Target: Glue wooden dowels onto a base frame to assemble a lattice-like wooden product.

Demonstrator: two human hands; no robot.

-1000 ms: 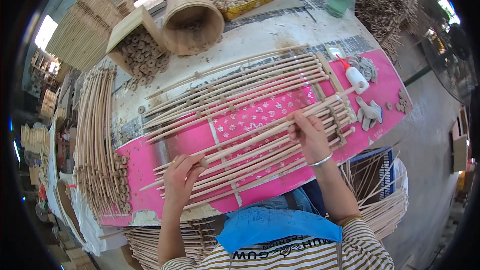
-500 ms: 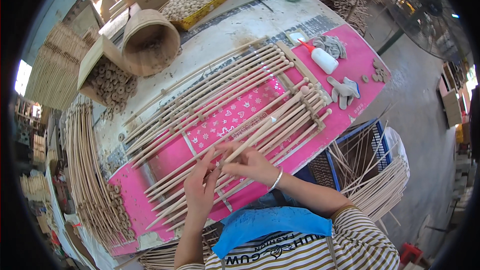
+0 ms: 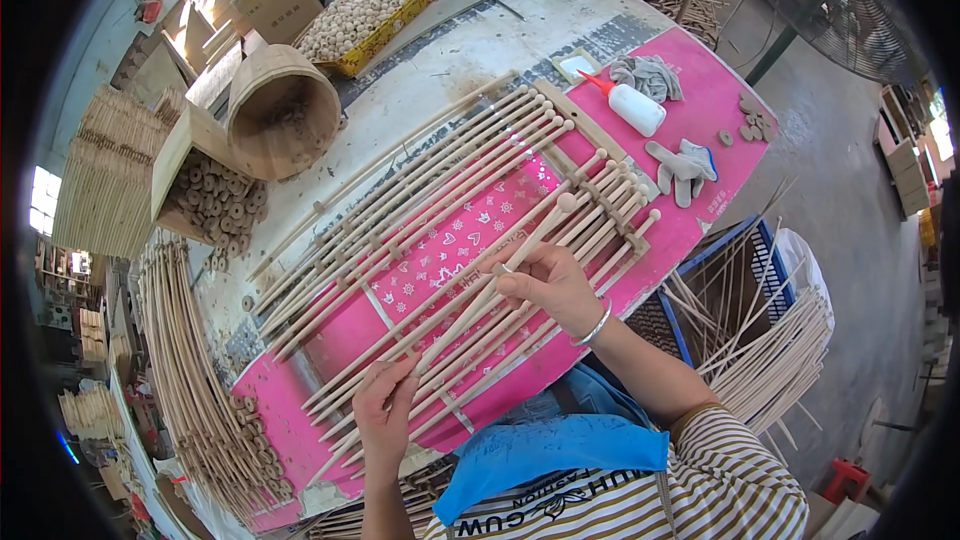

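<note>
Rod (image 3: 480,285), long, pale and ball-tipped, lies slanting across the pink mat (image 3: 700,110); my right hand (image 3: 545,285) pinches it mid-length and my left hand (image 3: 385,410) closes around its near end. Many rods (image 3: 440,175) already lie side by side in rows on the mat. More sticks wait in the blue crate (image 3: 745,290).

Craft workshop: stacked wooden rods (image 3: 190,380), glue bottle (image 3: 632,106), concrete floor.
</note>
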